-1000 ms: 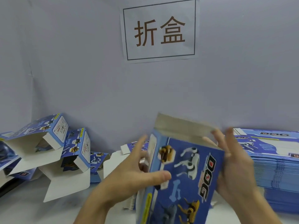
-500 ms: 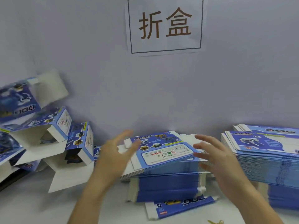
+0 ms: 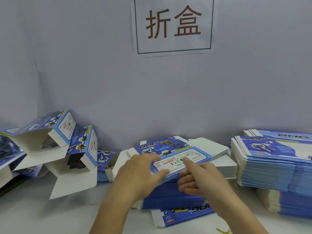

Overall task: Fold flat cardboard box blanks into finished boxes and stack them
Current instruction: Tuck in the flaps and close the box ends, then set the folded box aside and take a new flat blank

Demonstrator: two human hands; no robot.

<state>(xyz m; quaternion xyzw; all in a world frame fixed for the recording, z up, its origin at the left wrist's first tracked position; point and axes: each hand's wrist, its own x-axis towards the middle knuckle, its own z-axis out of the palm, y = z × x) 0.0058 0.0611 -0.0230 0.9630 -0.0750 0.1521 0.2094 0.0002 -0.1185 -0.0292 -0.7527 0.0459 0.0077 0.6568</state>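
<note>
I am laying my left hand (image 3: pixel 138 173) on the top blank (image 3: pixel 170 154) of the middle stack (image 3: pixel 175 195) on the bench (image 3: pixel 33 215), fingers straight and flat on its near left part, thumb reaching onto the white label panel. My right hand (image 3: pixel 200 178) is pressing its forefinger down on that same label while the other fingers are curling at the blank's near edge; whether that grip is actually pinching the card I cannot tell, since the edge is hiding behind the knuckles. The top blank is lying face up, skewed on the pile. A taller stack of blanks (image 3: pixel 273 166) is sitting just to the right, cut off by the frame. Folded boxes (image 3: pixel 67 141) are leaning in a heap at far left, flaps open. A loose blank (image 3: pixel 182 215) is poking out below the middle stack, partly covered by my forearms.
</note>
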